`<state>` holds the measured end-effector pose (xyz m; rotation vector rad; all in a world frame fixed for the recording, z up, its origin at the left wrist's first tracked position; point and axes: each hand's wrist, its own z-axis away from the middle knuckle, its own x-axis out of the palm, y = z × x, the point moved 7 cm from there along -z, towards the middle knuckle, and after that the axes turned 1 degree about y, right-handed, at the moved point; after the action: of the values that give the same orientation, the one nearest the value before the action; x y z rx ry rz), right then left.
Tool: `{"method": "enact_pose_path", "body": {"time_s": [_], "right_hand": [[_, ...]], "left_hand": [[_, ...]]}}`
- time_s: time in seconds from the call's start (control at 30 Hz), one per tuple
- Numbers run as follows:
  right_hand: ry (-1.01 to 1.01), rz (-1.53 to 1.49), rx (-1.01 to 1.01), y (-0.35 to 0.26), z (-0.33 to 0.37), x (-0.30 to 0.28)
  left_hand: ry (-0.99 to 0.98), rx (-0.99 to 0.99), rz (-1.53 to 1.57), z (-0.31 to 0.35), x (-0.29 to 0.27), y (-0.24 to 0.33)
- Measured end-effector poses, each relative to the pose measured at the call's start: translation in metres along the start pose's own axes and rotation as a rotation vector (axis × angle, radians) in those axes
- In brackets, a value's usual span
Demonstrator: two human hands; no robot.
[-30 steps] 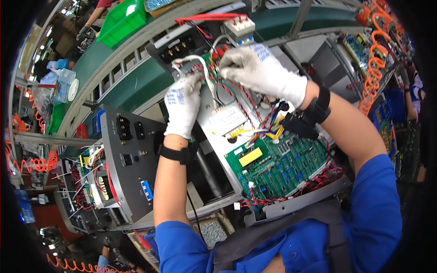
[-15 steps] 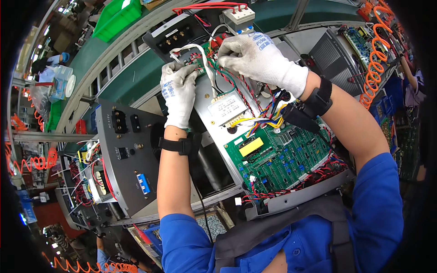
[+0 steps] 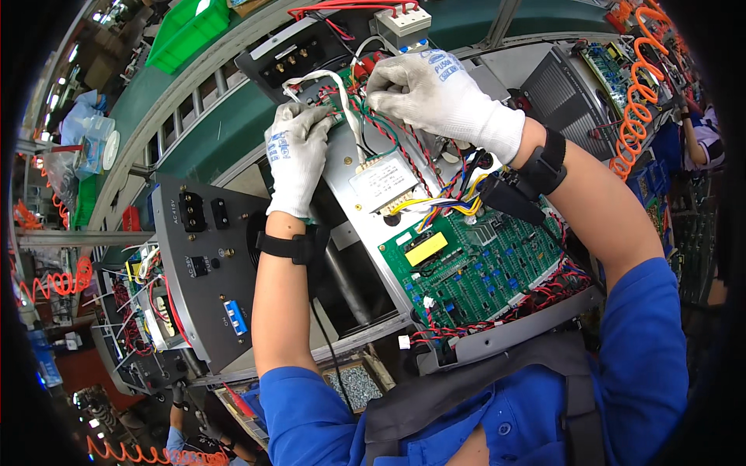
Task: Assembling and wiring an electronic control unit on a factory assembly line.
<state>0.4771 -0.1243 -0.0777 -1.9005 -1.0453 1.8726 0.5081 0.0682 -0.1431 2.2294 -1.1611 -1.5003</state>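
Note:
My left hand (image 3: pixel 298 155), in a white knit glove with grey-coated fingers, is closed in a pinch at the edge of a small green circuit board (image 3: pixel 337 101). Whatever lies between its fingertips is hidden. In a matching glove, my right hand (image 3: pixel 427 93) has its fingers curled together over the wires right of that board; I cannot make out what they hold. A white sleeved cable (image 3: pixel 347 105) and a thin green wire (image 3: pixel 393 138) run between the hands. Below them, on a metal chassis, sit a labelled pale box (image 3: pixel 382 182) and a large green circuit board (image 3: pixel 474 272).
A grey panel (image 3: pixel 203 295) with sockets and a blue switch stands left of my left forearm. Beyond the hands are a white breaker block (image 3: pixel 404 25) and a green bin (image 3: pixel 186 35). An orange coiled hose (image 3: pixel 639 109) hangs at right. Near my waist lies a tray of small metal parts (image 3: pixel 356 386).
The view has shifted slightly, so most things sit a little further left. My left hand is slightly further from the right one; both keep nearly the same closed pose at the wires.

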Motion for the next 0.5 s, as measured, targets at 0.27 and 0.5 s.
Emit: {"method": "enact_pose_path", "body": {"time_s": [0.27, 0.5], "right_hand": [[0.033, 0.075, -0.022, 0.001, 0.002, -0.002], [0.032, 0.477, -0.238, -0.029, 0.002, 0.003]], "left_hand": [[-0.011, 0.167, -0.282, 0.005, 0.0, 0.021], [-0.014, 0.188, -0.355, 0.018, -0.012, 0.035]]}}
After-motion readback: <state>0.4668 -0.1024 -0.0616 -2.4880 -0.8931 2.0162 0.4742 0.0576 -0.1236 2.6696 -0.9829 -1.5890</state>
